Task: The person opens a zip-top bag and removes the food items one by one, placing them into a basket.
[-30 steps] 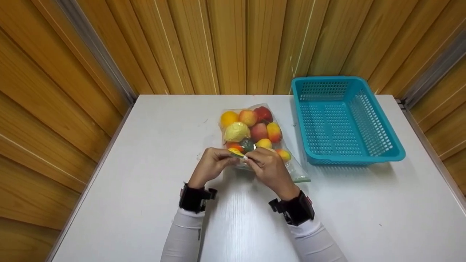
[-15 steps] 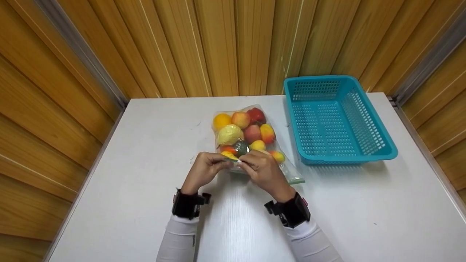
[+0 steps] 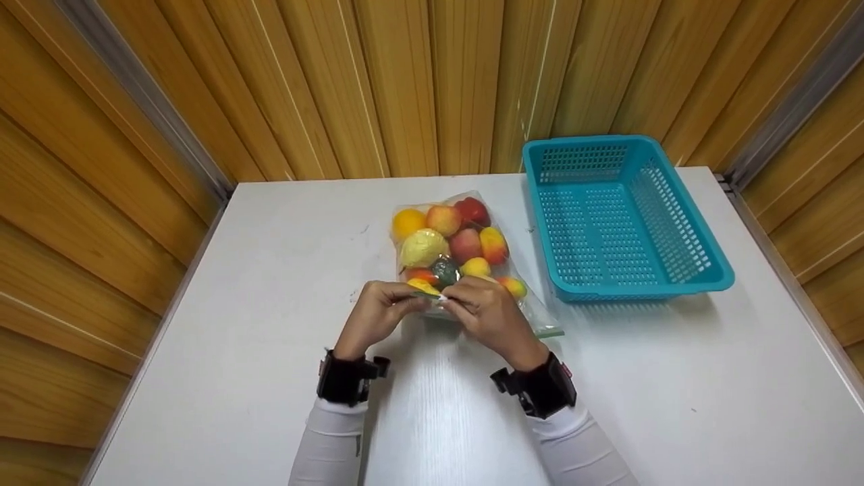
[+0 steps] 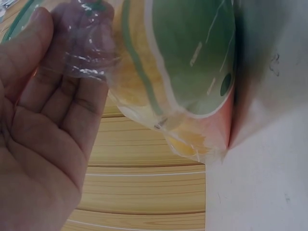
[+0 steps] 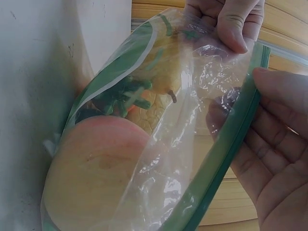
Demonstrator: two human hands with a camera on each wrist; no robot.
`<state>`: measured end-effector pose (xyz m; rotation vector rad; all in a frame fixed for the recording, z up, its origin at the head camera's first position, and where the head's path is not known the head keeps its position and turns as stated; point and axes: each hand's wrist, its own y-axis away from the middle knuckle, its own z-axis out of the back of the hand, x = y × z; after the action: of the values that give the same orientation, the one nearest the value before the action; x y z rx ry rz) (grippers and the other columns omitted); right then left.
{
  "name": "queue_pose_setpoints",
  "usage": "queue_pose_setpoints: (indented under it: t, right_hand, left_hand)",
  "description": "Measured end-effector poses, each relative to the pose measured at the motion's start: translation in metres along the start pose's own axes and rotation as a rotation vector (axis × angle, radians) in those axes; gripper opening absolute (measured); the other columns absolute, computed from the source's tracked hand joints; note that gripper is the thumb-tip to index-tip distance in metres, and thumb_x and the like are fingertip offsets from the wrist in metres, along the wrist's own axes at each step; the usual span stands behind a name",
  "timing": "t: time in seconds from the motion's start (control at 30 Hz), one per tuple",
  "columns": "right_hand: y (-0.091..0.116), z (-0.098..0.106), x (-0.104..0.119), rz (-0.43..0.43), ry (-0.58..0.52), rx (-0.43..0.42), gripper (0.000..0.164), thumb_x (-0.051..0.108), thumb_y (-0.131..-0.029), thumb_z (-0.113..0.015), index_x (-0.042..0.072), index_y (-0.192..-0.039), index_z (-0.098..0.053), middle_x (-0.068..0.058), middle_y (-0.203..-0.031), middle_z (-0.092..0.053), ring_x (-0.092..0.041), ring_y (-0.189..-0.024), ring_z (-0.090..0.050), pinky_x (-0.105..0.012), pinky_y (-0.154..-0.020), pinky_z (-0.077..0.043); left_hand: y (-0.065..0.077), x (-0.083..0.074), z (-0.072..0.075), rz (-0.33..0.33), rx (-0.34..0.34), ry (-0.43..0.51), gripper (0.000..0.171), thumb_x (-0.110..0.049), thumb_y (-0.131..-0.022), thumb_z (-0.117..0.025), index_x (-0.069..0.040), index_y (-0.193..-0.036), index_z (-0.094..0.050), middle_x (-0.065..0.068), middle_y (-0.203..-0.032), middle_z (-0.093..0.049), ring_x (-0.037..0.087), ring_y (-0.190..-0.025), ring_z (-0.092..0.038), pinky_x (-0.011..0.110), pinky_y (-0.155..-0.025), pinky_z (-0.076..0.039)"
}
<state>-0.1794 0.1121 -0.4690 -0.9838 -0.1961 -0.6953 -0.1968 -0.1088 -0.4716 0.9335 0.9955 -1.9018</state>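
Note:
A clear zip bag [image 3: 545, 317] packed with fruit lies on the white table, its mouth towards the person. Through the plastic show an orange [image 3: 409, 223], a wrinkled pale-yellow fruit [image 3: 424, 248], red apples and mangoes [image 3: 493, 245]. My left hand [image 3: 378, 314] pinches the bag's near edge between thumb and fingers. Close beside it, my right hand [image 3: 496, 317] pinches the green zip strip [image 5: 240, 130], thumb on one side and fingers behind. In the right wrist view the strip runs down from these fingers. Green print [image 4: 192, 57] covers part of the bag in the left wrist view.
A teal plastic basket [image 3: 641, 291] with perforated sides stands to the right of the bag, with nothing in it. Wood-patterned panels [image 3: 405, 88] rise behind the white table [image 3: 283, 270] and along both sides.
The head view has shifted a little, so bag, basket and hands all appear slightly further left. Both hands keep their pinch at the bag's mouth, with barely any movement between them.

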Motion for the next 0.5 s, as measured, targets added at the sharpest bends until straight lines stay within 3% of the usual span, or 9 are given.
queue_pose_setpoints:
  t: [0.2,0.5]
  right_hand:
    - [-0.0002,0.0033,0.0005,-0.034,-0.022,0.022,0.008,0.004,-0.086,-0.082,0.003,-0.094,-0.078,-0.007,-0.086,-0.072,-0.021,-0.078,-0.065,-0.038,-0.070,-0.056]
    - [0.0005,0.0060,-0.0005,-0.063,-0.035,0.033,0.008,0.005,-0.088,-0.081,0.003,-0.095,-0.078,-0.006,-0.088,-0.072,-0.019,-0.079,-0.067,-0.037,-0.070,-0.059]
  left_hand:
    - [0.0001,-0.0015,0.0006,-0.006,-0.016,0.006,0.011,-0.005,-0.090,-0.076,-0.001,-0.098,-0.082,0.011,-0.094,-0.079,0.010,-0.082,-0.069,0.022,-0.072,-0.057]
    - [0.0007,-0.0020,0.0020,0.012,-0.037,0.023,0.012,-0.004,-0.090,-0.076,0.000,-0.100,-0.082,0.012,-0.096,-0.079,0.015,-0.085,-0.071,0.023,-0.074,-0.059]
